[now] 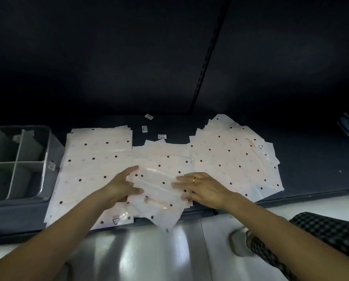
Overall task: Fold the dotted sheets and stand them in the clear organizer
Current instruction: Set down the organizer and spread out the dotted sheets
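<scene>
1. Our left hand (pixel 122 186) grips the left edge of the folded bundle of dotted sheets (pixel 158 191) at the middle of the dark shelf (pixel 303 159), thumb on top and fingers curled beneath.
2. Our right hand (pixel 202 188) lies flat on the bundle's right edge, fingers straight and slightly spread, pressing rather than pinching.
3. The bundle hangs partly over the shelf's front lip at 6 o'clock; we judge it should be squared up before it is lifted, or the slippery sheets may fan apart.
4. A flat stack (pixel 92 171) lies at 9 o'clock, a looser fanned stack (pixel 234 157) at 2 o'clock.
5. The clear organizer (pixel 46 159) stands further out at 9 o'clock, its divided compartments holding no sheets that we can see.
6. To do this well, we should press the crease firmly, then carry the bundle upright with both hands.
</scene>
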